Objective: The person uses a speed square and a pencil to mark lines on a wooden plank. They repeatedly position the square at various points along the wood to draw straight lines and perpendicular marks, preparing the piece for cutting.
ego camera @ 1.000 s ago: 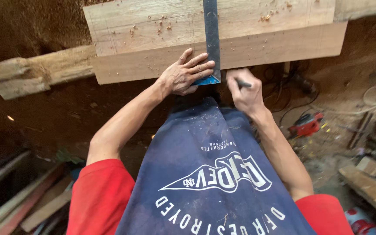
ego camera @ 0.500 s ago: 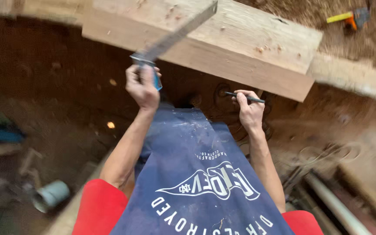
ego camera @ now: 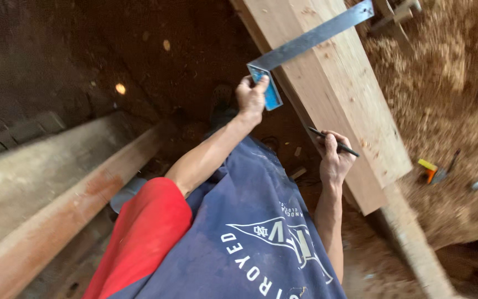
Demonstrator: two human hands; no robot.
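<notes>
Steel square lay across the beam, left hand gripping its blue stock against the edge, probably squaring it; right hand pinched a pencil just beside.

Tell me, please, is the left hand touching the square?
Touching. The head view shows the left hand gripping the blue stock of the square, fingers wrapped over it, while the blade lies across the beam.

The person wears a red short-sleeved shirt under a dusty navy apron with white lettering.
</notes>
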